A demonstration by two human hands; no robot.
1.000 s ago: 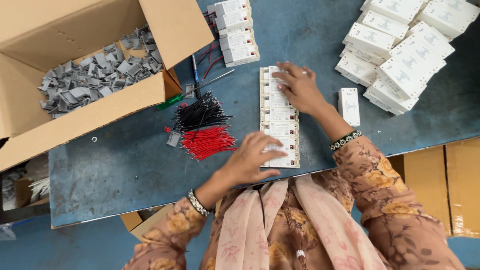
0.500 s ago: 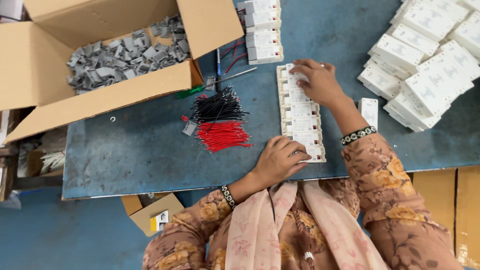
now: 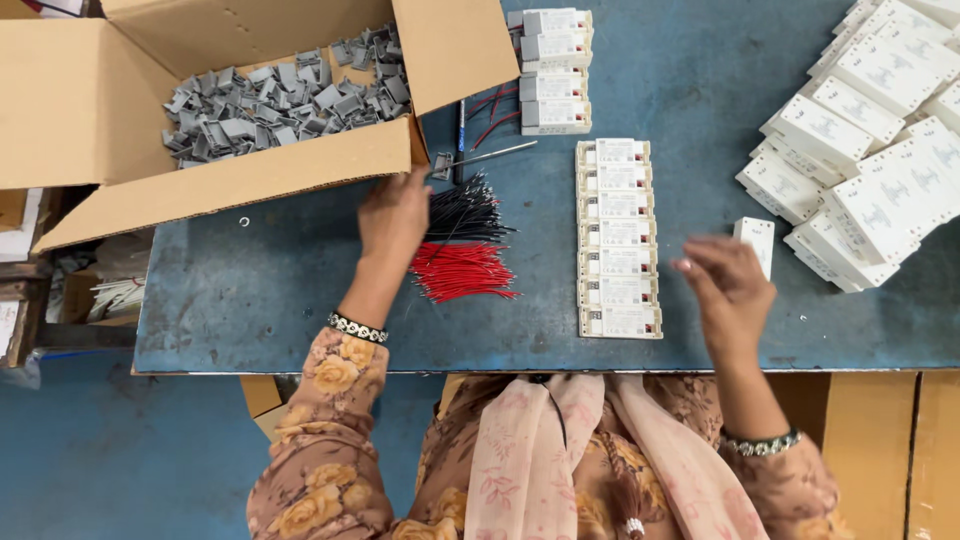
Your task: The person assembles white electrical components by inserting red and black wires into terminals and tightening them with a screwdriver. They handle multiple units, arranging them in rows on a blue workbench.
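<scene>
Your left hand, fingers loose and empty, reaches the black wire bundle above the red wire bundle. Your right hand hovers open beside seven white modules rowed on the bench.

Black wires and red wires lie in two loose bundles side by side, black farther, red nearer, just left of a column of white modules.

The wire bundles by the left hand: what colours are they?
Black wires above, red wires below; head view.
</scene>
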